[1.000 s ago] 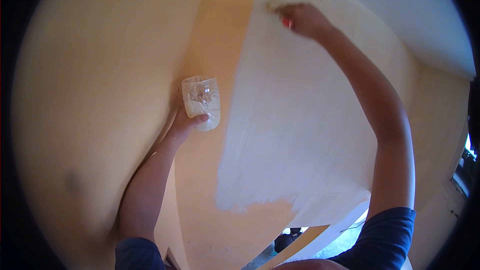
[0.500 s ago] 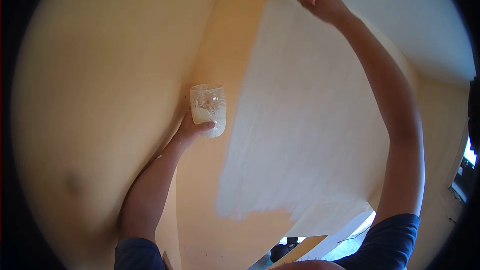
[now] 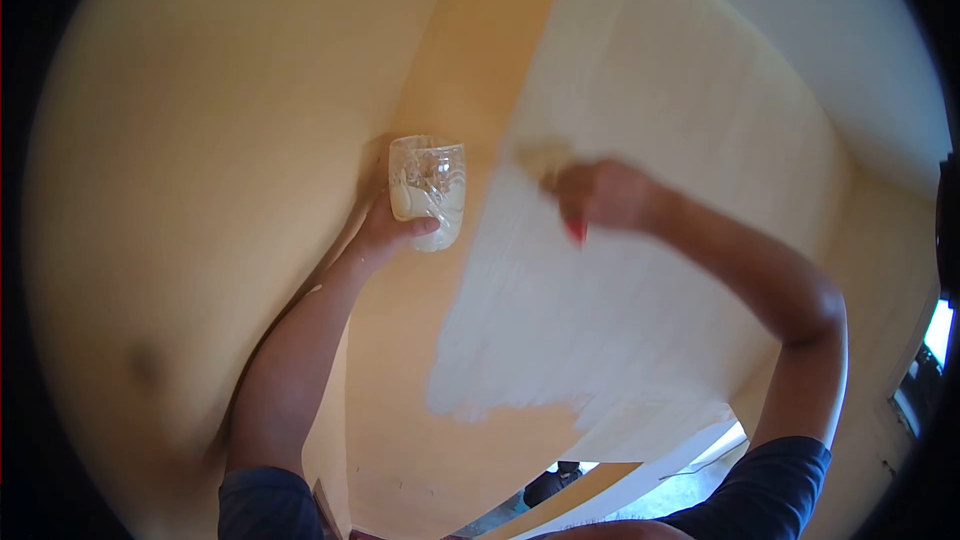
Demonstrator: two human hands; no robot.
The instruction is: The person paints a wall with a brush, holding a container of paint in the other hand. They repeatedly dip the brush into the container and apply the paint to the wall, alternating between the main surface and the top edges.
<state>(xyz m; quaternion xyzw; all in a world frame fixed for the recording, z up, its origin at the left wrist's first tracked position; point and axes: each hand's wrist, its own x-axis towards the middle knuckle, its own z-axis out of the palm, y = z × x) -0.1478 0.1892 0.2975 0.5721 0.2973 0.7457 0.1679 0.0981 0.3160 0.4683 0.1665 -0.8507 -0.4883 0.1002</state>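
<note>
Overhead, right hand gripped brush, bristles up-left at white patch's left edge; left hand clasped paint cup just beside.

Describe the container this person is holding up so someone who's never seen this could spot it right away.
Start at the yellow-orange wall left of the white painted patch. In front of its unpainted strip, the left hand holds up a clear plastic cut-off bottle with pale cream paint inside. It is the only see-through thing here.
</note>
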